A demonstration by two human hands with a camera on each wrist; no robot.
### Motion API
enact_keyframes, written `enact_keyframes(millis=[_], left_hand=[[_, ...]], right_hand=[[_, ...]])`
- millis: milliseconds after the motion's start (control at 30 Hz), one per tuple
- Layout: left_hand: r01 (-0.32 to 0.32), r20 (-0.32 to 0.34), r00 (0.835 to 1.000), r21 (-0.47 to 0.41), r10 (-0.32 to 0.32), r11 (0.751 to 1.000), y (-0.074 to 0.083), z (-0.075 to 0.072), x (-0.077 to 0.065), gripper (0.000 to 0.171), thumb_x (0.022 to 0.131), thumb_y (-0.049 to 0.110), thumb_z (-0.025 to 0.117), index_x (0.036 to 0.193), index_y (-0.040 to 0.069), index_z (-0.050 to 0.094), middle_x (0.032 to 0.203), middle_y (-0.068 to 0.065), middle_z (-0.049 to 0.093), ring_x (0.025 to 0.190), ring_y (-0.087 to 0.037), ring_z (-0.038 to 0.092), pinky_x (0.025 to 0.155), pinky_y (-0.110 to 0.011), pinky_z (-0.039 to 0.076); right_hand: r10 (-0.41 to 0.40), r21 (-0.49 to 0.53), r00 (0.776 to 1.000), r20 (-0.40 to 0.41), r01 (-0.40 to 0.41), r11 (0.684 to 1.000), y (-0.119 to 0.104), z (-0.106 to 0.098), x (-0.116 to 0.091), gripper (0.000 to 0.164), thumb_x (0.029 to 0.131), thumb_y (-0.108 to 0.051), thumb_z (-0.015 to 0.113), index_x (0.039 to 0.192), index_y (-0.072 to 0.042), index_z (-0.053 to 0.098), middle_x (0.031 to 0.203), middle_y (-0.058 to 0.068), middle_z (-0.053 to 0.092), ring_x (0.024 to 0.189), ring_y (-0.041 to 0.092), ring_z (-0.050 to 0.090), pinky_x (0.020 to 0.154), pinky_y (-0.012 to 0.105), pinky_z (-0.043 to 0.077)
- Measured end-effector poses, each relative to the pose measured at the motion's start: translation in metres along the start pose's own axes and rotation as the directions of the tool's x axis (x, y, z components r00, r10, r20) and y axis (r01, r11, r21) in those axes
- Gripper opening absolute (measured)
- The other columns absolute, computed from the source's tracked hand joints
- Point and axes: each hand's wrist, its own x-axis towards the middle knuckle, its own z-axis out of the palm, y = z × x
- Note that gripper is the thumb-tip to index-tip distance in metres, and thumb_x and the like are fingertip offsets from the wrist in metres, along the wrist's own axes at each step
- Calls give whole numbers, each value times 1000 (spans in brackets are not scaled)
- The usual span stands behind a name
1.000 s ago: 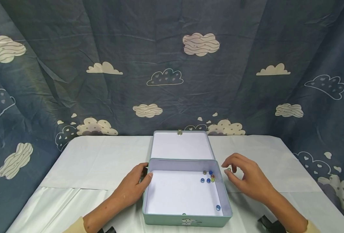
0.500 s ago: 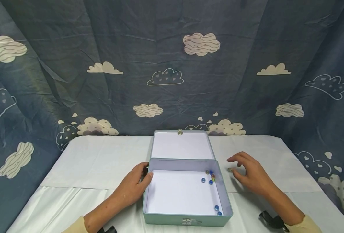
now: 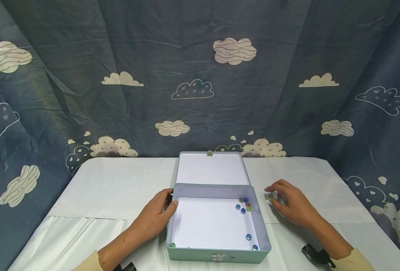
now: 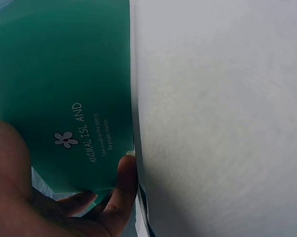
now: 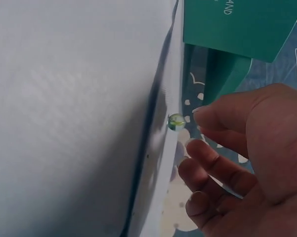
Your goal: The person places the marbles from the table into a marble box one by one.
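Note:
A green tin box [image 3: 220, 254] with a pale lining stands on the white table, its lid [image 3: 211, 168] lying back behind it. My left hand [image 3: 156, 210] holds the box's left side, thumb over the rim and fingers along the lettered outer wall [image 4: 89, 74]. Several glass marbles lie inside the box, among them a blue marble [image 3: 249, 237] and a green marble [image 3: 173, 245]. To the right of the box my right hand [image 3: 293, 203] has its fingers loosely bent beside a clear green marble [image 5: 176, 122] on the table; a gap shows between fingertips and marble.
White cloth [image 3: 118, 180] covers the table on both sides of the box. A dark curtain with cloud prints [image 3: 200, 113] hangs behind and around it. A black strap-like item [image 3: 316, 256] shows at the right wrist.
My right hand has drawn back slightly to the right, away from the marble on the table. Inside the box, marbles have rolled; a green one now shows at the front left corner.

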Motion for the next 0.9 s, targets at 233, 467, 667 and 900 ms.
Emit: enact_keyframes(millis=[233, 467, 667, 900], left_hand=[[1, 1, 1000, -2, -1, 1000, 0, 1, 0, 52, 112, 37, 52, 152, 3, 51, 138, -10, 63, 127, -21, 62, 105, -50, 52], [-3, 3, 1000, 5, 3, 1000, -1, 0, -1, 53, 112, 37, 52, 152, 3, 51, 138, -10, 64, 127, -23, 62, 105, -51, 52], [3, -1, 1000, 9, -3, 1000, -1, 0, 0, 53, 112, 37, 52, 152, 3, 51, 138, -10, 64, 127, -23, 62, 106, -51, 51], [2, 0, 1000, 3, -2, 1000, 0, 0, 0, 53, 111, 37, 53, 153, 4, 51, 139, -9, 63, 128, -22, 62, 106, -51, 52]], right_hand=[[-23, 16, 998, 62, 22, 1000, 5, 4, -2, 28, 90, -5, 79, 117, -13, 78, 108, -3, 66, 85, 10, 55, 70, 27, 49], [-65, 30, 995, 70, 63, 998, 7, 6, -2, 20, 89, -2, 80, 104, -15, 77, 97, -7, 63, 81, 6, 53, 68, 27, 48], [-45, 23, 995, 90, 43, 999, 7, 6, -1, 20, 88, -1, 80, 101, -16, 76, 92, -9, 61, 80, 6, 53, 68, 28, 48], [-31, 20, 996, 83, 30, 999, 3, 3, 0, 20, 88, -3, 81, 100, -18, 76, 90, -10, 61, 80, 7, 54, 68, 28, 49]])
